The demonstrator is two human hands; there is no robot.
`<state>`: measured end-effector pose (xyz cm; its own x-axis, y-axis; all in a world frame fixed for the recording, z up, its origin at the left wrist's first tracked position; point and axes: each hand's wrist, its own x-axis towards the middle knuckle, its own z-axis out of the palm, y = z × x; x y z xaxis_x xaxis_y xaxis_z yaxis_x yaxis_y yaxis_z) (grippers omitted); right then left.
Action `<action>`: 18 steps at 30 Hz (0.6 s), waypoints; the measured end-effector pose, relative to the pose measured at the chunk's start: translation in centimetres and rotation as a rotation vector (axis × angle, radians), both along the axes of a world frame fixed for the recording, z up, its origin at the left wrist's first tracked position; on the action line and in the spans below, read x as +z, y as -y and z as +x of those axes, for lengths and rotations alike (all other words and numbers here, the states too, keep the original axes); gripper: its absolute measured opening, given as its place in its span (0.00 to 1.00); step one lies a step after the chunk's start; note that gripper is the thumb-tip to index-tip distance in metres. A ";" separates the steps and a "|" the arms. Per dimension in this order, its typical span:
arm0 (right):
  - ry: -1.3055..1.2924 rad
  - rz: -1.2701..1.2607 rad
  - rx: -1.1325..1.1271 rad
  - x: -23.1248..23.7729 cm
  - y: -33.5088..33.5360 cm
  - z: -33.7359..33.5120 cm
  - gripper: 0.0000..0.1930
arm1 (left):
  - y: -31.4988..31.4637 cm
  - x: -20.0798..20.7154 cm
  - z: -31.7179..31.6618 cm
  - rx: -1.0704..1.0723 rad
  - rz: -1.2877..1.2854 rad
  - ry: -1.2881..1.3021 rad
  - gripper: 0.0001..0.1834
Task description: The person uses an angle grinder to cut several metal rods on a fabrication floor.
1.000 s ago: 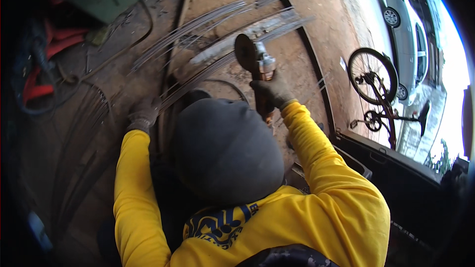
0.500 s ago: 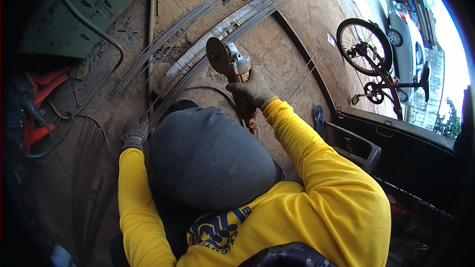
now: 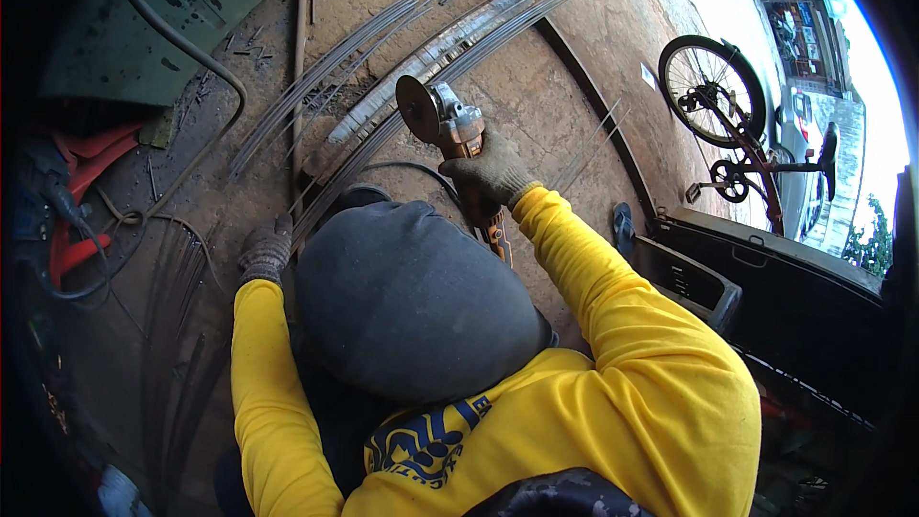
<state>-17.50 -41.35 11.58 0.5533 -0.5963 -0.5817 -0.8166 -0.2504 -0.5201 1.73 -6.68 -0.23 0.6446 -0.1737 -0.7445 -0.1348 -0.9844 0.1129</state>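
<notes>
My right hand, in a grey work glove, is wrapped round an angle grinder. The grinder has a dark round disc and an orange-and-black body. Its disc is held over or beside a bundle of thin steel rods; contact cannot be made out. My gloved left hand is closed at the near end of these rods, its grip partly hidden. The rods run alongside a long, pale, worn bar. Dark grey cloth between my yellow-sleeved arms covers part of the rods and grinder.
More steel rods and a long pipe lie on the dirt floor. A cable curves past a green metal panel. Red parts stand at left. A bicycle and a dark open crate are at right.
The whole scene has shifted slightly to the right in view. In the background, the pale car has moved downward in the picture. My hands keep nearly the same places.
</notes>
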 end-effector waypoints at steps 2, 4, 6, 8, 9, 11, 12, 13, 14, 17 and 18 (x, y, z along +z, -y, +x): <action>0.009 -0.036 0.019 0.1 -0.2 0.4 0.42 | 0.4 0.0 0.5 -0.024 0.010 -0.074 0.39; 0.061 -0.021 0.030 -0.3 0.0 0.4 0.40 | 0.6 0.6 0.5 -0.025 0.006 -0.080 0.38; 0.133 0.058 0.046 -1.7 0.2 0.6 0.36 | 0.3 0.3 0.8 -0.033 0.001 -0.066 0.37; 0.086 0.043 0.079 -2.7 0.2 0.8 0.40 | 0.4 0.2 0.7 -0.051 0.019 -0.081 0.37; 0.009 0.009 0.113 -1.8 0.0 1.4 0.42 | 0.9 1.0 0.5 -0.051 0.030 -0.064 0.37; -0.053 -0.025 0.181 -1.1 -0.7 2.7 0.44 | 0.7 1.0 0.5 -0.049 0.053 -0.054 0.38; -0.087 -0.040 0.214 -1.0 -1.0 3.2 0.46 | 0.5 0.7 0.6 -0.047 0.063 -0.061 0.38; -0.112 -0.034 0.227 -1.2 -1.2 3.4 0.46 | 0.2 0.5 0.7 -0.046 0.073 -0.068 0.38; -0.139 -0.032 0.238 -1.4 -1.2 3.6 0.47 | 0.3 0.5 0.6 -0.040 0.082 -0.067 0.38; -0.133 0.001 0.249 -2.3 -1.3 3.6 0.49 | 0.6 0.4 0.4 -0.037 0.095 -0.067 0.38; -0.117 0.015 0.250 -2.8 -1.3 3.5 0.50 | 0.6 0.3 0.4 -0.043 0.089 -0.070 0.38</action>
